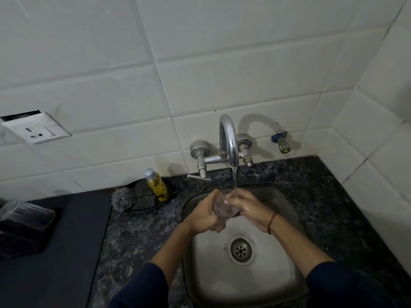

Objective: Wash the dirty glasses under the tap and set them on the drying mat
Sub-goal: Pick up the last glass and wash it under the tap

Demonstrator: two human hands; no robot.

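**One glass under the water, one already out**

The glass (225, 207) is in the middle of the frame, held over the sink (222, 285) and right under the water (234, 181) that runs from the tap (229, 138); the left hand (205, 215) holds it from the side, its fingers curled round the clear wall; the right hand (249, 208) is wet and grips the top end, fingers bent over the rim where the water lands; I cannot tell if those fingers go inside the glass.

So this glass looks like it is in the middle of its wash; it is not yet on the mat. A second glass (27, 215) lies tilted at the far left of the frame, on a black lump (20, 243) that sits on the dark mat (66, 252); I think that one is done, but I cannot tell if it is clean. No other dirty glasses show, so this may be the last one; it needs a rinse, a shake and a trip to the left.

Between the sink and the mat is the speckled surface (133, 241); at its back stand a yellow soap bottle (156, 185), a steel scrubber (122, 196) and dark scrub pads (144, 194) in a shallow tray; they sit behind the path, so the way to the mat looks open. The glass is wet and could slip. A wall socket (37, 130) is at the left, above the mat; a small valve (281, 141) is on the wall right of the tap.
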